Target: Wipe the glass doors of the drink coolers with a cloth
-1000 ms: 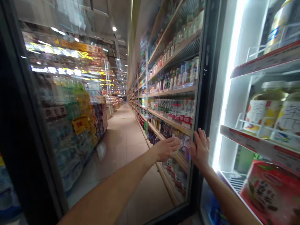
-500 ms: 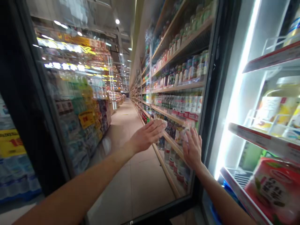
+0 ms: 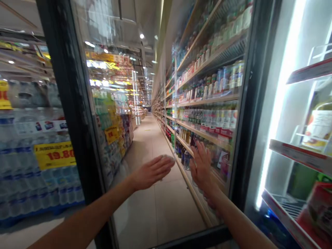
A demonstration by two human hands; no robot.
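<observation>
A glass door point(image 3: 158, 214) in a black frame stands before me, with both my hands against or very near its pane. My left hand point(image 3: 153, 173) is stretched out flat, fingers together and pointing right. Under its fingertips shows a thin pale edge of a cloth point(image 3: 169, 158); the palm hides the rest. To its right, my right hand point(image 3: 202, 169) points upward with its fingers slightly apart. Whatever lies under this palm is hidden; a pale cloth showed beside these fingers a moment earlier.
Right of the door is a lit cooler with wire shelves point(image 3: 298, 155) holding bottles and a red package point(image 3: 316, 211). Through the glass appear an aisle floor point(image 3: 145, 138) and long drink shelves point(image 3: 207, 100). Stacked water bottles point(image 3: 23, 162) with a yellow price sign point(image 3: 54, 155) stand left.
My left hand has moved left and down across the glass; my right hand has also shifted left. The view has turned left, showing more of the bottle stack. The pale cloth now shows less.
</observation>
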